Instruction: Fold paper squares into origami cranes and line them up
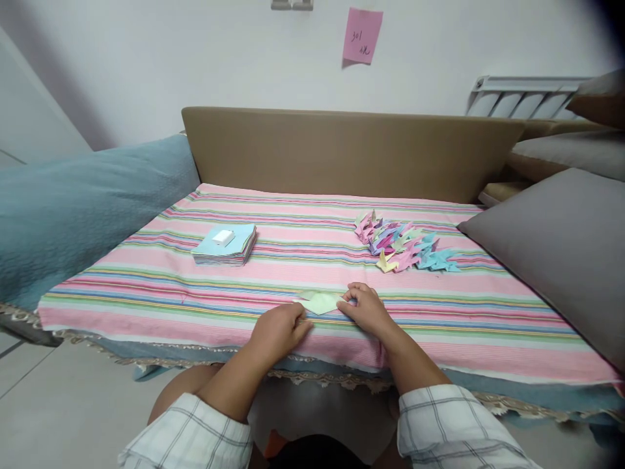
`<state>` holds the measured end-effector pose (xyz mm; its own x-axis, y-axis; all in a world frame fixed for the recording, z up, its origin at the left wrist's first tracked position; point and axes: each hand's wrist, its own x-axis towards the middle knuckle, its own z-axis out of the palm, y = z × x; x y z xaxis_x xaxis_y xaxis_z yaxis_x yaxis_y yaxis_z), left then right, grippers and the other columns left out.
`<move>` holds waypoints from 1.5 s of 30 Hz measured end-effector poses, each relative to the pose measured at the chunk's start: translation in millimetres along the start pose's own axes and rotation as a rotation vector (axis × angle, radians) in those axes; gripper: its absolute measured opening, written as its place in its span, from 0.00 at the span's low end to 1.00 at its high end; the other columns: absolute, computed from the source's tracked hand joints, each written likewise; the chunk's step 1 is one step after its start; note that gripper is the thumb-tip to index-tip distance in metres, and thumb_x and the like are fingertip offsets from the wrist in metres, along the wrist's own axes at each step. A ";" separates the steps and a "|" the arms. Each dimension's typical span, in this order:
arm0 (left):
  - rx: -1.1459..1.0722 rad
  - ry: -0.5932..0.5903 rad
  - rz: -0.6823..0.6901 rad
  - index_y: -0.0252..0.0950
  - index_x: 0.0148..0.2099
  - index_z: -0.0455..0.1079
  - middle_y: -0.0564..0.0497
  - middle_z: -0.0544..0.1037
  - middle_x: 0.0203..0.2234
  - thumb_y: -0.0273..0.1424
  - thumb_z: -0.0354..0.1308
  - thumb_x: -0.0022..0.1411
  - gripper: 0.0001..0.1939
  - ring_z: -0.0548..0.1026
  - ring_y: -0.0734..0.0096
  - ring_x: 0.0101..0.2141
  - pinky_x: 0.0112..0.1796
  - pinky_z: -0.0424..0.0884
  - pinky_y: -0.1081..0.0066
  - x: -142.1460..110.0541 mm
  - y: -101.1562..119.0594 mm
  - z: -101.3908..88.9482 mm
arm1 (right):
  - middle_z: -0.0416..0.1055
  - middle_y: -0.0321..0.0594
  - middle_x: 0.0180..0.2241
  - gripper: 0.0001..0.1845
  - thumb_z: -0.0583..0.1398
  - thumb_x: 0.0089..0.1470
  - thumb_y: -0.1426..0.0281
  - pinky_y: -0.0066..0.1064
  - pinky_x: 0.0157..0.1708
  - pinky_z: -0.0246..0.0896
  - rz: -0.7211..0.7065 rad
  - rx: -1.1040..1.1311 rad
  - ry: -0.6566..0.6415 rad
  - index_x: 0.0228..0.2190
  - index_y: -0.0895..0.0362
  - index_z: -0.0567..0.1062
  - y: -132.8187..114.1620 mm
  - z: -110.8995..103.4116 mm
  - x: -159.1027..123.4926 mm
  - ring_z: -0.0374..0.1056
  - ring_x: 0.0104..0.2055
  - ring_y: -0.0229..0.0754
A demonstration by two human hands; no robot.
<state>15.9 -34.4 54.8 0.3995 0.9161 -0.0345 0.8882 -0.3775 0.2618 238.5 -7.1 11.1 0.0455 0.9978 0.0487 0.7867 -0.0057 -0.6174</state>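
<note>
Striped cloth [303, 260]; cranes [405, 244] beyond; hands [282, 331] [365, 309] apart, green paper [321, 301] between.

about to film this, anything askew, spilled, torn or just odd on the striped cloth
Nothing looks spilled or torn. The small white block sits slightly off-centre on the stack of square coloured paper, and the folded multicoloured paper cranes lie in an uneven cluster, but neither looks wrong.

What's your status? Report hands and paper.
Right hand at right corner of green paper. Left hand by its left side. Folded figures and paper stack beyond, out of the way.
</note>
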 end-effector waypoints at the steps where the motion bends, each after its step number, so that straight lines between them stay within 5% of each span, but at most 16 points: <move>1: -0.041 0.001 0.051 0.40 0.44 0.69 0.51 0.77 0.35 0.38 0.51 0.60 0.12 0.74 0.67 0.37 0.34 0.67 0.72 -0.5 2.7 4.1 | 0.66 0.41 0.48 0.08 0.60 0.45 0.62 0.39 0.51 0.53 0.001 -0.009 0.006 0.24 0.53 0.75 -1.5 -0.6 -0.7 0.61 0.51 0.48; 6: 0.003 0.061 0.101 0.43 0.58 0.61 0.47 0.72 0.46 0.35 0.53 0.60 0.23 0.70 0.62 0.46 0.43 0.68 0.67 3.9 8.4 20.9 | 0.70 0.39 0.36 0.13 0.59 0.48 0.63 0.34 0.44 0.57 -0.036 -0.002 -0.024 0.17 0.55 0.71 -14.3 -1.3 -9.4 0.64 0.42 0.44; 15: -0.045 0.210 0.132 0.42 0.51 0.68 0.46 0.69 0.46 0.45 0.65 0.46 0.30 0.67 0.57 0.45 0.45 0.66 0.61 17.0 2.0 31.8 | 0.73 0.36 0.33 0.20 0.47 0.60 0.63 0.33 0.45 0.53 -0.400 0.193 -0.213 0.26 0.54 0.74 -21.1 2.4 -18.0 0.65 0.42 0.42; 21: -0.083 0.319 0.206 0.40 0.47 0.70 0.47 0.70 0.42 0.39 0.65 0.49 0.22 0.67 0.60 0.42 0.44 0.66 0.63 27.1 11.0 39.9 | 0.72 0.36 0.28 0.21 0.45 0.60 0.63 0.32 0.41 0.56 -0.432 0.286 -0.204 0.24 0.55 0.71 -18.6 0.4 -16.5 0.65 0.35 0.40; 26: -0.003 0.281 0.235 0.40 0.42 0.72 0.48 0.74 0.39 0.28 0.52 0.60 0.10 0.70 0.65 0.39 0.40 0.67 0.67 35.1 13.4 43.8 | 0.68 0.36 0.25 0.22 0.45 0.60 0.60 0.29 0.34 0.57 -0.294 0.358 -0.084 0.21 0.55 0.67 -12.0 0.0 -13.1 0.64 0.30 0.39; 30: -0.042 0.259 0.250 0.38 0.39 0.73 0.48 0.75 0.38 0.22 0.50 0.58 0.12 0.71 0.65 0.39 0.38 0.67 0.68 37.1 9.0 40.9 | 0.70 0.38 0.30 0.15 0.48 0.57 0.61 0.32 0.38 0.59 -0.195 0.343 0.087 0.28 0.55 0.69 -4.1 -0.6 -7.1 0.65 0.34 0.41; 32: -0.106 0.274 0.269 0.38 0.38 0.72 0.48 0.75 0.39 0.19 0.50 0.55 0.14 0.71 0.66 0.39 0.39 0.67 0.69 37.7 4.2 38.8 | 0.70 0.41 0.37 0.10 0.52 0.54 0.65 0.35 0.42 0.60 -0.224 0.338 0.157 0.35 0.55 0.70 -0.9 -1.0 -5.4 0.65 0.41 0.43; 34: -0.177 0.277 0.287 0.37 0.38 0.71 0.48 0.75 0.39 0.17 0.49 0.52 0.15 0.72 0.67 0.40 0.40 0.67 0.70 38.8 -2.0 36.9 | 0.66 0.45 0.47 0.17 0.53 0.49 0.71 0.39 0.49 0.57 -0.326 0.300 0.181 0.42 0.55 0.69 0.8 -1.2 -5.5 0.61 0.50 0.46; 39: -0.293 0.207 0.385 0.37 0.37 0.69 0.49 0.74 0.38 0.17 0.51 0.49 0.14 0.71 0.67 0.41 0.42 0.67 0.69 40.3 -15.0 30.9 | 0.53 0.45 0.58 0.22 0.55 0.42 0.77 0.46 0.57 0.47 -0.552 0.142 0.041 0.41 0.53 0.73 -0.4 0.0 -9.0 0.48 0.60 0.50; 45: -0.350 0.135 0.421 0.38 0.39 0.68 0.48 0.73 0.39 0.34 0.60 0.53 0.10 0.70 0.65 0.41 0.43 0.67 0.67 36.2 -16.1 23.7 | 0.62 0.45 0.53 0.11 0.59 0.46 0.71 0.43 0.54 0.51 -0.540 0.171 -0.089 0.35 0.54 0.74 0.3 0.6 -3.6 0.54 0.56 0.48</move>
<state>21.5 1.7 26.5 0.6500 0.7140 0.2601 0.5210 -0.6679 0.5314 238.2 -10.6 10.2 -0.3931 0.8580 0.3306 0.5726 0.5098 -0.6421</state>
